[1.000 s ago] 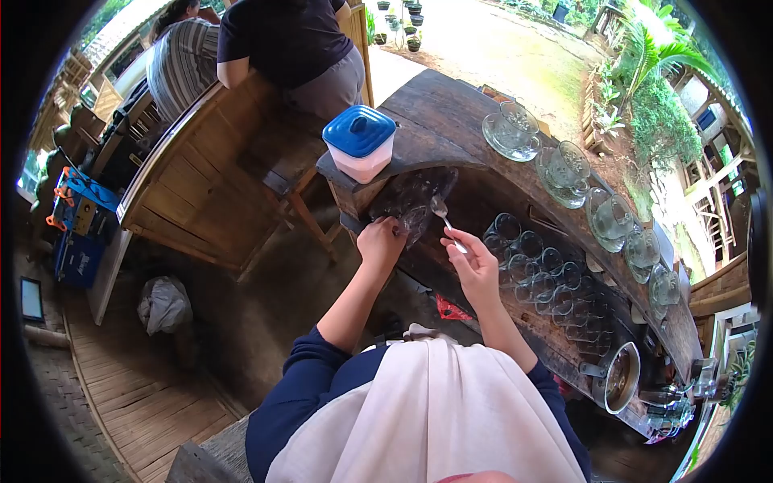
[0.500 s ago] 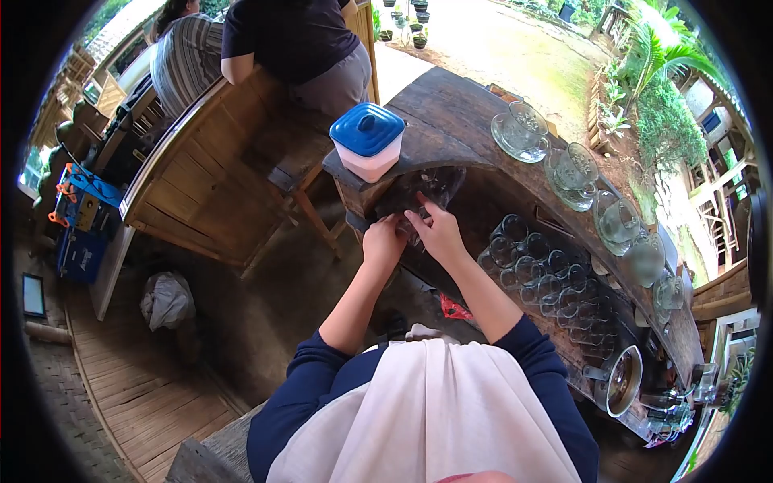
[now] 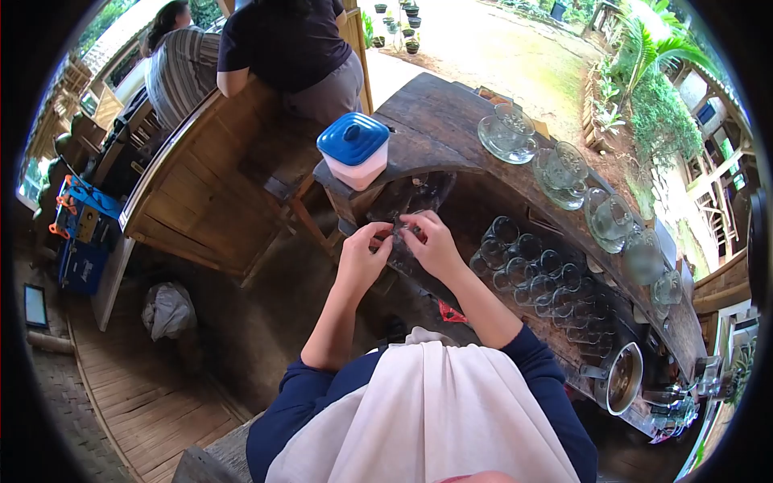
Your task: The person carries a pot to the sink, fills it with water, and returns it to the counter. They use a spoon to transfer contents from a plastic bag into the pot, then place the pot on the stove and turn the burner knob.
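My left hand (image 3: 365,251) and my right hand (image 3: 431,244) are close together in front of the shelf under the curved wooden counter. Thumb and fingers of each hand are pinched on the near edge of what looks like a clear plastic bag (image 3: 417,193). The bag stretches away from my fingertips into the shadowed shelf, and what it contains is hard to make out. Just beyond my hands, on the counter corner, stands a white plastic tub (image 3: 354,171) with a blue lid (image 3: 353,137).
Glass cups on saucers (image 3: 507,137) line the counter top (image 3: 435,109) to the right. Several upturned glasses (image 3: 523,270) fill the lower shelf, near a metal pot (image 3: 622,378). Two people sit at the wooden partition (image 3: 189,181). A whitish sack (image 3: 169,310) lies on the left.
Both hands have drawn back toward me and slightly apart, still at the bag. My right index finger, pointing forward before, is now curled in. The view has shifted slightly.
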The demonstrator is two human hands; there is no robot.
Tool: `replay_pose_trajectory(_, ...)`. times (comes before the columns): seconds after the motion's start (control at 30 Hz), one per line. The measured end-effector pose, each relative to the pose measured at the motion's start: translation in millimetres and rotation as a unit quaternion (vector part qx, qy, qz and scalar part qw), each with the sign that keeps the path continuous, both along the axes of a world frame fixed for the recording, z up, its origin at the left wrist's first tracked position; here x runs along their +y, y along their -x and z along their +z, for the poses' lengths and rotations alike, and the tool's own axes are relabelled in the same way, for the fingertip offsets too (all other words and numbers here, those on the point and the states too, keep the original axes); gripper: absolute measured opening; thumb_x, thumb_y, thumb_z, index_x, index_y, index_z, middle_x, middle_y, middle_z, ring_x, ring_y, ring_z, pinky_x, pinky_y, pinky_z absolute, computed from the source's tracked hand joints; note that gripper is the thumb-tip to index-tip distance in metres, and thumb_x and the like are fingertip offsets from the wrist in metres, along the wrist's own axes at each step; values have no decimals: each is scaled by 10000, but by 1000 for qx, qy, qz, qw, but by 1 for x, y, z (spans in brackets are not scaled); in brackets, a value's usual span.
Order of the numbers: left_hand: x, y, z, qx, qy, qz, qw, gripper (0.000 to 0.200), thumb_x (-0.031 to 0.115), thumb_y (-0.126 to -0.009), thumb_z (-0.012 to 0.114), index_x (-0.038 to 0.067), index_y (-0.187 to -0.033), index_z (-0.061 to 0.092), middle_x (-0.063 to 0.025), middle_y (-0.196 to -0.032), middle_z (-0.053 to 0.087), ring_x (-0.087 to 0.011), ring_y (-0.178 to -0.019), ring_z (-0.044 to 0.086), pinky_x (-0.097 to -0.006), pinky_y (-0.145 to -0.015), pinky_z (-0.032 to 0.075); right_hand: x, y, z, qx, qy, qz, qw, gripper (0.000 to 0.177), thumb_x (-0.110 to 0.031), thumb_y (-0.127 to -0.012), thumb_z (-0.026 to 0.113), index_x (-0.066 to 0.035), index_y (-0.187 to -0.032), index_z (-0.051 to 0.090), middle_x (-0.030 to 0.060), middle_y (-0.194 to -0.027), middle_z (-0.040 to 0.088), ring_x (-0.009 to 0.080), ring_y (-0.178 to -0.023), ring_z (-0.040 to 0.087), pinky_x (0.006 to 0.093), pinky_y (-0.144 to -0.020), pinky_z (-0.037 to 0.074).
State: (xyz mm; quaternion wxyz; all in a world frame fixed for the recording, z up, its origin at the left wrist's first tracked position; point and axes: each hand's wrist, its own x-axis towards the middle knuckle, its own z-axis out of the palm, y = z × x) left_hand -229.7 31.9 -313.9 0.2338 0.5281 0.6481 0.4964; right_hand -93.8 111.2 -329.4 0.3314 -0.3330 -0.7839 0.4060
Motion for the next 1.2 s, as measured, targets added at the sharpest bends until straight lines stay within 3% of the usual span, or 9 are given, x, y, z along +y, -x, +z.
replay_pose_trajectory(0.1, -3, -9, 19, -22, 27, -67, 997, 219, 33, -766, 568, 11, -984, 581, -62, -823, 617, -89, -704, 568, -228, -614, 446, -18, -27, 28, 40, 66, 56, 995, 269, -85, -763, 619, -1, -1014, 573, 119, -1003, 490, 157, -705, 572, 261, -589, 467)
replay_pose_trajectory(0.33, 8, -70, 63, -116, -56, -239, 963, 243, -25, -784, 537, 10, -1024, 555, -65, -837, 624, -122, -802, 599, -228, -688, 455, -60, -131, 100, 43, 71, 28, 996, 265, -32, -795, 585, -18, -1059, 564, 63, -1032, 463, 111, -777, 568, 209, -667, 473)
replay_pose_trajectory(0.63, 10, -203, 92, -129, 21, -541, 831, 241, -51, -805, 507, -25, -1044, 532, -94, -894, 603, -136, -858, 576, -248, -768, 454, -141, -301, 125, 158, -8, -198, 967, 272, 22, -788, 556, -11, -1059, 548, 84, -1046, 470, 126, -793, 579, 219, -657, 474)
replay_pose_trajectory(0.77, 6, -269, 84, -109, 11, -607, 787, 242, -2, -798, 545, -5, -1040, 551, -74, -840, 626, -120, -766, 591, -232, -697, 469, -185, -365, 118, 253, -47, -347, 902, 215, 26, -809, 520, 23, -1021, 549, 94, -1022, 496, 144, -847, 554, 240, -729, 431)
replay_pose_trajectory(0.83, 7, -298, 76, -24, 67, -597, 799, 203, 3, -813, 541, -27, -1012, 564, -81, -856, 630, -118, -772, 593, -244, -689, 474, -206, -402, 107, 255, -43, -445, 858, 173, -15, -824, 521, 12, -990, 560, 86, -993, 535, 132, -868, 544, 231, -726, 422)
replay_pose_trajectory(0.97, 6, -341, 58, 71, 167, -586, 790, 229, 142, -828, 574, -31, -976, 588, -69, -792, 641, -102, -701, 595, -235, -645, 477, -234, -469, 60, 283, -60, -674, 680, 213, -110, -857, 494, -29, -1051, 527, 58, -1030, 552, 116, -995, 489, 237, -831, 375)
replay_pose_trajectory(1.03, 4, -360, 48, 79, 186, -596, 777, 265, 198, -833, 575, -28, -970, 591, -73, -807, 640, -104, -703, 596, -230, -645, 473, -245, -509, 24, 281, -87, -713, 636, 276, -121, -862, 493, -24, -1121, 493, 71, -1133, 506, 139, -1065, 457, 265, -905, 345)
replay_pose_trajectory(1.13, -1, -386, 29, 55, 284, -603, 743, 284, 214, -839, 566, -19, -1001, 579, -71, -828, 632, -103, -708, 594, -226, -635, 471, -252, -549, -7, 251, -38, -763, 594, 367, -88, -844, 525, 2, -1189, 442, 96, -1174, 465, 195, -1093, 438, 292, -933, 338)
replay_pose_trajectory(1.2, -3, -403, 20, -8, 383, -589, 711, 296, 227, -846, 553, -11, -1022, 558, -64, -851, 621, -100, -697, 588, -224, -607, 466, -256, -573, -32, 274, 56, -742, 610, 472, -140, -834, 557, 4, -1251, 390, 96, -1191, 435, 187, -1090, 428, 293, -933, 333)
